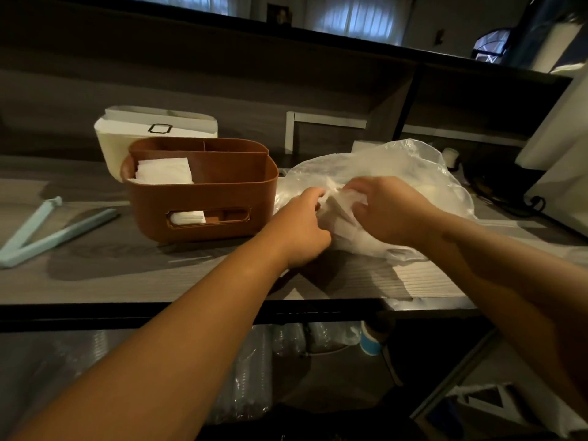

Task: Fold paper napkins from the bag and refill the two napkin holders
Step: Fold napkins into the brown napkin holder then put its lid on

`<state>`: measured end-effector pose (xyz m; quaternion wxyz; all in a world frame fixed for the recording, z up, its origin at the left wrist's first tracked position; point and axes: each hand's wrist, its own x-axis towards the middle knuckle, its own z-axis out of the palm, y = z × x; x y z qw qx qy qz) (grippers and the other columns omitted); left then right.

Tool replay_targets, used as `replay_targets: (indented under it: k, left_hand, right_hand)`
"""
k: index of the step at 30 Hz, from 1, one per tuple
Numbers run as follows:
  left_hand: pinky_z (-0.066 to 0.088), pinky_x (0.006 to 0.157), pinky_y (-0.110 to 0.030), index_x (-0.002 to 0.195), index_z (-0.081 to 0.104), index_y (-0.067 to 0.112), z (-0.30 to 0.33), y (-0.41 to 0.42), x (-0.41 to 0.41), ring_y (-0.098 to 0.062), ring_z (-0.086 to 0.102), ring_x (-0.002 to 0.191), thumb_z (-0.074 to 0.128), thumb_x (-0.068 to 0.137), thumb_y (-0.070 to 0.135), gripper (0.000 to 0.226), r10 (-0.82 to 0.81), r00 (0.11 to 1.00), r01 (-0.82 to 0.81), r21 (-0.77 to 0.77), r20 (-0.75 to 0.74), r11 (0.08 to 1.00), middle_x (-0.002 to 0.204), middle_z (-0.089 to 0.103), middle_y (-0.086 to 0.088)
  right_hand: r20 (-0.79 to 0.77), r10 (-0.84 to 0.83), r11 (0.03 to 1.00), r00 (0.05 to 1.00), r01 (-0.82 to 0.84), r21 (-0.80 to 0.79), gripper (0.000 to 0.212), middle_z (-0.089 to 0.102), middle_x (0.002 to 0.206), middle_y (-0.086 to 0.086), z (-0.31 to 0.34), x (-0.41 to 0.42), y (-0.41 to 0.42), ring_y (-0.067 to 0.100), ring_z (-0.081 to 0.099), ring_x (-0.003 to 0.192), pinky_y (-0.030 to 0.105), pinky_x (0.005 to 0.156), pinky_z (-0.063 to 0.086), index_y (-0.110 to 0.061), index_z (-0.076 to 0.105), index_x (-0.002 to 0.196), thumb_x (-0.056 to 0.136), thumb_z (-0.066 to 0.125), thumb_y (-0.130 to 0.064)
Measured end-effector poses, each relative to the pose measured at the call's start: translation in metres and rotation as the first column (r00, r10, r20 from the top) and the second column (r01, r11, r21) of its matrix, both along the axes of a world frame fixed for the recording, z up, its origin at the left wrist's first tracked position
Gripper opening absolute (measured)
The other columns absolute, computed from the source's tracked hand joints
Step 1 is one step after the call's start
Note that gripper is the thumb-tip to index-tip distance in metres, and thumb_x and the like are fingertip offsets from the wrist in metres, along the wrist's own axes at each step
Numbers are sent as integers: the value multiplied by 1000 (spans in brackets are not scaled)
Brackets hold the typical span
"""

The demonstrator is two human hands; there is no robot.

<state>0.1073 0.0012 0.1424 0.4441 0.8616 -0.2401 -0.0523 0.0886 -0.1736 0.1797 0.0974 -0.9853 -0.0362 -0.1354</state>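
Observation:
A clear plastic bag (397,167) of white napkins lies on the grey shelf, right of centre. My left hand (302,224) grips the bag's opening at its left side. My right hand (381,208) has its fingers curled round a white napkin (337,211) at the bag's mouth. A brown napkin holder (203,205) stands to the left, with folded white napkins (165,171) in its left compartment. Behind it stands a white holder (121,144), filled with napkins.
A light-blue bag clip (57,230) lies open on the shelf (127,281) at the far left. A white frame (318,125) leans at the back. Below the shelf edge sit plastic-wrapped cups (254,370) and a blue-and-white cup (370,342). A white appliance (560,148) stands at the right.

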Motion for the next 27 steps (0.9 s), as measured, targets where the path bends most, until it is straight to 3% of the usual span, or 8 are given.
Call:
replay_targets:
  k: [4,7,9,13,17,19,22,27]
  left_hand:
    - [43,107,-38,156,22,35,11,10,-10,-17,39,138,69,92,28,80,29,997,-17,-166,74,986,157,34,6]
    - [40,91,-23,153,25,37,14,22,-22,-3,37,122,69,93,36,74,77,990,-42,-282,117,958,152,37,12]
    - [41,91,-21,153,23,39,9,32,-29,0,35,120,67,94,37,74,105,985,-63,-280,137,958,151,38,14]
    - [46,95,-22,150,25,42,-7,61,-49,-1,42,126,68,92,40,71,135,970,-82,-252,201,964,149,40,15]
    - [49,100,-30,146,30,47,-22,97,-67,-1,45,130,71,87,47,71,189,960,-108,-348,207,931,146,40,22]
    - [53,93,-29,144,34,45,-25,115,-68,-1,51,124,74,83,50,74,238,965,-173,-410,113,895,138,46,24]
    - [59,85,-29,137,44,40,-26,136,-60,-8,59,113,81,79,36,69,242,969,-242,-383,-47,892,127,53,16]
    - [56,89,-26,130,49,36,-29,140,-54,-5,62,107,81,80,13,64,250,968,-249,-316,-41,916,123,58,12]
  right_hand:
    - [119,58,969,991,-85,232,33,64,99,-11,27,-16,11,5,62,83,14,61,46,-30,62,126,96,64,-18]
    - [91,179,901,980,-200,386,26,66,93,-16,37,-33,30,3,63,86,15,65,48,-32,65,114,93,69,-19]
    - [75,239,816,968,-242,525,22,70,92,-12,34,-41,42,2,65,85,16,66,52,-33,68,108,93,68,-16]
    - [39,315,574,948,-223,788,25,74,103,-4,11,-43,61,16,68,103,41,93,57,-26,72,110,92,67,-9]
    - [53,438,163,897,-138,977,29,74,108,3,-17,-42,78,26,70,106,45,87,60,-24,68,113,95,60,-4]
    - [60,456,49,888,-93,994,31,72,115,8,-30,-39,87,27,69,110,47,92,58,-19,64,121,95,58,-2]
    - [48,411,42,910,-72,997,33,72,118,6,-48,-31,101,24,68,113,48,98,54,-19,63,121,94,60,-1]
    - [57,375,103,925,-103,989,36,73,115,3,-62,-26,108,23,67,113,37,92,57,-18,69,115,89,62,6]
